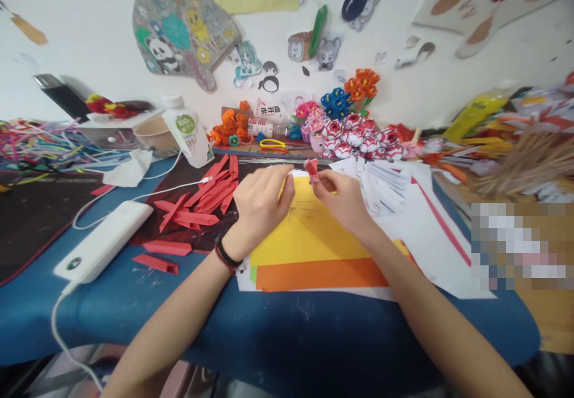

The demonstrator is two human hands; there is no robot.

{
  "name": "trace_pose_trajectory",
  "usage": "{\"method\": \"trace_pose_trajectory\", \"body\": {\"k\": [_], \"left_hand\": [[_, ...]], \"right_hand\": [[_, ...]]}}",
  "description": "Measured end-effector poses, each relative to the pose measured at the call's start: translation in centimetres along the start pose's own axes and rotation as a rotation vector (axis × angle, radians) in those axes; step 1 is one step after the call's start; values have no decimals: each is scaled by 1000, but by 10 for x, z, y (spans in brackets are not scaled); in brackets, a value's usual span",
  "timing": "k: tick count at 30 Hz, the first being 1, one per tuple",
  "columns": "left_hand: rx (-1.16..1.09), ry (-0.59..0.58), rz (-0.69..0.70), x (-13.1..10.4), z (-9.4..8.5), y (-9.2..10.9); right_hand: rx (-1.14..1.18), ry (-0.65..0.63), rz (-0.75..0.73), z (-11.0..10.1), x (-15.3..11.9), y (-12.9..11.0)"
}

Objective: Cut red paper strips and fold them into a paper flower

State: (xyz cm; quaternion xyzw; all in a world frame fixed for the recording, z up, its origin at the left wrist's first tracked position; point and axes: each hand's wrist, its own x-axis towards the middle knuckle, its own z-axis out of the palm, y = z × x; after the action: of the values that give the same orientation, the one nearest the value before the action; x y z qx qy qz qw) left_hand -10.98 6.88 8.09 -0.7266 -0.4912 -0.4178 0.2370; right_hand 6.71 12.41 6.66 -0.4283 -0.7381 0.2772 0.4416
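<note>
My right hand (338,198) pinches a small folded red-and-white paper piece (311,170) between thumb and fingertips, above the stacked sheets. To its left, my left hand (264,198) is closed with its back toward me and the fingers curled under. Whatever its fingertips hold, if anything, is hidden or too small to make out. Beneath both hands lie a yellow sheet (309,236) and an orange sheet (323,275). Folded red paper strips (210,192) are heaped left of my left hand, and folded white paper strips (381,186) lie right of my right hand.
A white power bank (105,239) with cables lies on the blue table (305,338) at left. Along the back stand a white bottle (186,129), red-and-white paper flowers (354,135) and orange flowers (228,126). Thin wooden sticks (520,159) are piled at far right.
</note>
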Motion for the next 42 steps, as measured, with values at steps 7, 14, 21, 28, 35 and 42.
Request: {"method": "trace_pose_trajectory", "body": {"k": [7, 14, 21, 28, 35, 42], "left_hand": [[-16, -207, 113, 11, 2, -14], [-66, -331, -8, 4, 10, -8], [-305, -421, -134, 4, 11, -10], [-85, -371, 13, 6, 9, -15], [-24, -390, 203, 10, 4, -12], [98, -347, 181, 9, 3, -14]], "right_hand": [[-532, 28, -318, -6, -1, 5], [-573, -7, -362, -10, 0, 6], [-359, -52, -357, -8, 2, 5], [-180, -149, -400, -16, 7, 5], [-152, -188, -446, -17, 8, 9], [-197, -191, -423, -14, 5, 6]]}}
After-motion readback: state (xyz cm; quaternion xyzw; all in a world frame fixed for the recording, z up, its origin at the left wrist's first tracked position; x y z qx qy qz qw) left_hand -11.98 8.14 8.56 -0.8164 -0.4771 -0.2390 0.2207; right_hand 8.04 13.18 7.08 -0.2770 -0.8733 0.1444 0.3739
